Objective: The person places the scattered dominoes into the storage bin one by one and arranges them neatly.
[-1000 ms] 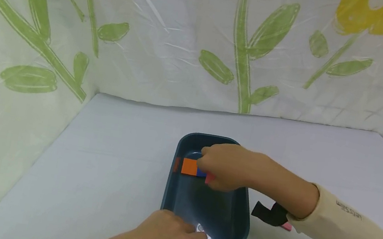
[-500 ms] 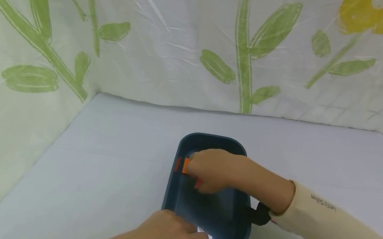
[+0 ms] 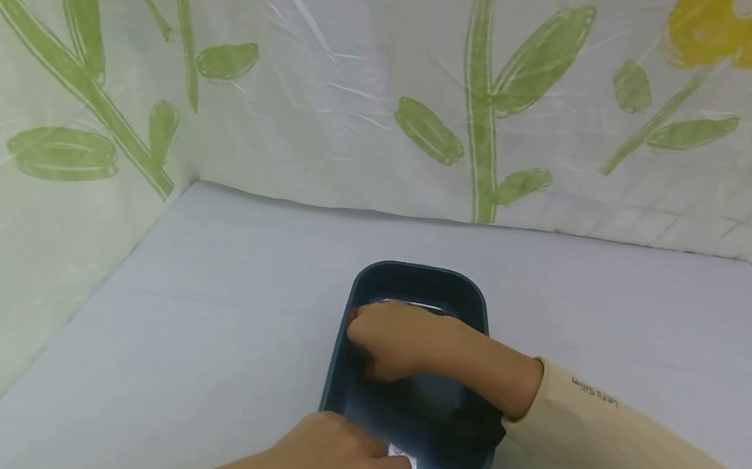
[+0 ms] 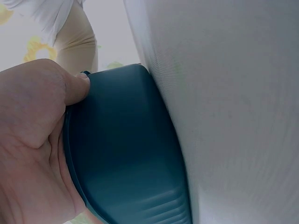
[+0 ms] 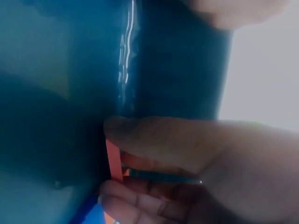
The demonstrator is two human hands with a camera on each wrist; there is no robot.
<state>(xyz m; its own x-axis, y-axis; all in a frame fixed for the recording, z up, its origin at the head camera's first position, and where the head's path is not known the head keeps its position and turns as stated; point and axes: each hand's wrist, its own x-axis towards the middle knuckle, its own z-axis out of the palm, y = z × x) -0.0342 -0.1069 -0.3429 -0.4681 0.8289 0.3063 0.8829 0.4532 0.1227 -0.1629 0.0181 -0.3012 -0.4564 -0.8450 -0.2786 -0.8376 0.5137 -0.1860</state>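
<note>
A dark teal plastic bin (image 3: 333, 377) stands on the table. My left hand (image 3: 338, 461) grips its near rim; in the left wrist view the thumb lies over the rim and the fingers are partly hidden. My right hand (image 3: 391, 341) is down inside the bin, close to its left wall. Between thumb and fingers it pinches a thin pinkish-red block (image 5: 114, 161), seen in the right wrist view. A blue block (image 5: 93, 212) and an orange edge (image 5: 109, 218) show just below those fingers. In the head view the hand hides these pieces.
A white label (image 3: 402, 458) is on the bin's near inner end. A dark band (image 3: 481, 426) sits under the right wrist. The pale table (image 3: 241, 328) spreads around the bin, with a flower-printed curtain (image 3: 339, 96) behind it.
My right hand has moved left inside the bin, covering the orange and blue blocks that showed earlier. The left hand keeps its grip on the rim.
</note>
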